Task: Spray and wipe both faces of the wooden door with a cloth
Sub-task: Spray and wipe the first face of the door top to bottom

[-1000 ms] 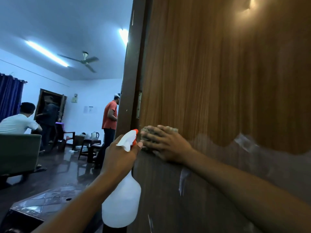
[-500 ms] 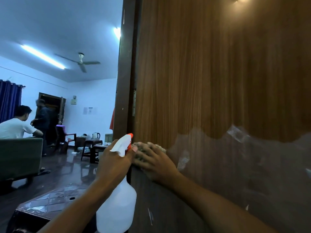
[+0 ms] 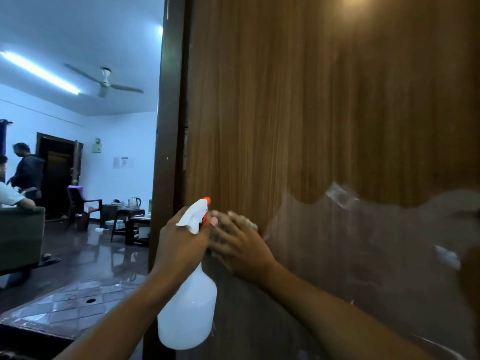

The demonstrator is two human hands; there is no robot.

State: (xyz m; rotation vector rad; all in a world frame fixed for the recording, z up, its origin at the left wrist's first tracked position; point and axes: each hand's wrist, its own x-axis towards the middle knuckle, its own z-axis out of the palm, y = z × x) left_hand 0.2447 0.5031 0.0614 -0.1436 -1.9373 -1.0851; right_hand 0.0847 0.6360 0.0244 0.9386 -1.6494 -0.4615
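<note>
Cloth (image 3: 250, 225) on wood, and barely a pale sliver of it shows past the fingertips of the right hand (image 3: 241, 248). That hand lies flat with its fingers spread, pressing the cloth against the wooden door (image 3: 324, 113) close to its hinge-side edge. The left hand (image 3: 179, 242) is wrapped round the neck of the spray bottle (image 3: 189, 307), nozzle just beside the right hand's fingers. Tight quarters! First danger, I'd say: a wide wipe toward that edge knocks knuckles into the bottle. Second: the gap at the door frame (image 3: 168, 152) sits right there, and a swinging door could nip fingers. Third: the hazy torn film (image 3: 363, 242) across the lower door could snag the cloth.
</note>
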